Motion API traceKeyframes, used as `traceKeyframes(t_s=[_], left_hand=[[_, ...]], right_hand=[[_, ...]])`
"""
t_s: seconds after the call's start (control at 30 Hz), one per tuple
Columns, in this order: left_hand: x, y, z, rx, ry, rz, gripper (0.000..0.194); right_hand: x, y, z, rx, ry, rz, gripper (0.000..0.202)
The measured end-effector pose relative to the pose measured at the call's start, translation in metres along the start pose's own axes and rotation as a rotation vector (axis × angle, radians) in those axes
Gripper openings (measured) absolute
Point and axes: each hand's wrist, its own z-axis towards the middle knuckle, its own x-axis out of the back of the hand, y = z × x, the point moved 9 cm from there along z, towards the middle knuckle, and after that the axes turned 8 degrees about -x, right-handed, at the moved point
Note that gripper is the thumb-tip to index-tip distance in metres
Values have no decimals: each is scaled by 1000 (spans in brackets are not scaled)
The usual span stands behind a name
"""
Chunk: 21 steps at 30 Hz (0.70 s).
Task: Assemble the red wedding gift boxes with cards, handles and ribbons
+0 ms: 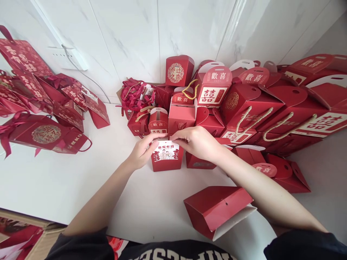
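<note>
A small red gift box [167, 164] with a white panel, a cartoon couple and red Chinese characters stands upright on the white table in front of me. My left hand [143, 148] grips its upper left edge, thumb at the front and fingers behind the top. At the upper right edge, my right hand [193, 141] is closed with thumb and fingers pinching the top. The box's back and some fingertips are hidden. Closer to me, a plain red box [217, 209] lies on its side, its open end showing a pale inside.
Red gift boxes [252, 101], several with rope handles, are stacked behind and to the right. Ribboned red boxes [46, 133] crowd the left side. A bundle of dark red ribbon [137, 95] sits near the tiled wall, below a cabled socket [67, 57]. A cardboard carton [48, 240] stands lower left.
</note>
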Motion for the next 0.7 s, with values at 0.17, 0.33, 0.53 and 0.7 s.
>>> traceKeyframes(t_s=[0.17,0.33,0.53,0.7], left_hand=[[-1,-11,-4,-29,-18,-31,42],[-2,-12,-5,-48,-36,-30,44],[-3,-12,-5,-44,-32,-19,43],[-4,-8,-4,-62,-38,-30,39]], right_hand=[[6,0,-2,14,36,1,20],[0,2,-3,7,-6,18,20],[-3,2,-2,-1,-25,38,21],[-5,1,-4,7,-57,34,21]])
